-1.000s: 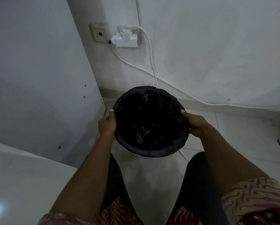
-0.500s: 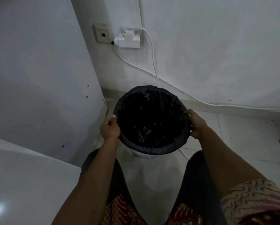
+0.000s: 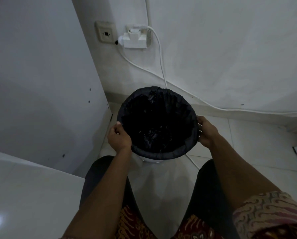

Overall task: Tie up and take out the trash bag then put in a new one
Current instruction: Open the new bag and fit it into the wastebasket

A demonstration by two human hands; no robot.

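So both hands are on the trash bag [image 3: 159,153], gripping the cuff that's folded down over the bin's rim. The left hand [image 3: 119,138] is at the left side, fingers curled in tight with the thumb tip up against the edge. The right hand [image 3: 207,132] is straight across on the right side, fingers hooked around the fold. Both forearms reach forward and down, and the person's dark-trousered knees [image 3: 99,171] are spread either side of the bin.

The bag is black and sits in the bin [image 3: 149,160], which stands on the tiled floor [image 3: 258,140] in the corner, right up near the wall [image 3: 230,49]. Only a thin white sliver of the bin peeks out under the cuff. The inside of the bag is basically a black hole, just a few crinkly glints, so I can't tell what's in it.

A patterned sleeve [image 3: 265,213] is cut off bottom right. A white cabinet panel [image 3: 41,83] is on the left. On the wall there's a socket plate [image 3: 105,32] with a tiny dark mark too small to read, a white adapter [image 3: 135,38] beside it, and a cable [image 3: 161,57] trailing down behind the bin.
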